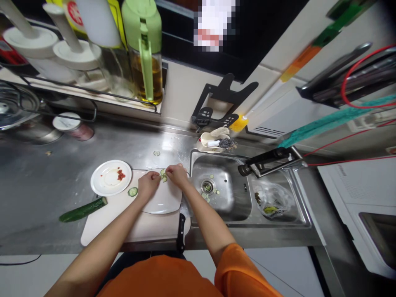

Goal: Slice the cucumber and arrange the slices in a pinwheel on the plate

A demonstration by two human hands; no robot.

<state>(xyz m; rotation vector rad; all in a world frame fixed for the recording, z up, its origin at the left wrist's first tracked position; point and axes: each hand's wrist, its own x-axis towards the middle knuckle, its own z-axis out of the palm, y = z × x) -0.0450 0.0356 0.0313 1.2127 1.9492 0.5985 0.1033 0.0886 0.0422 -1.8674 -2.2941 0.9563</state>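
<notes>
My left hand [149,185] and my right hand [177,175] meet over the far part of a white squarish plate [162,202]. Fingers of both hands are pinched at thin cucumber slices [163,178] lying there; the fingertips partly cover them. Under the plate is a pale cutting board [123,231]. One more cucumber slice [133,192] rests on the board beside my left hand. A cut length of cucumber [83,209] lies at the board's left edge. By the board's right side sits a knife [181,232], its black handle toward me.
A round white plate [108,187] with chopped red bits stands left. Right is a sink [229,202] with slices round its drain and a faucet [269,161] above. A plastic bag [275,200] lies beyond. An oil bottle [145,53] stands on the shelf.
</notes>
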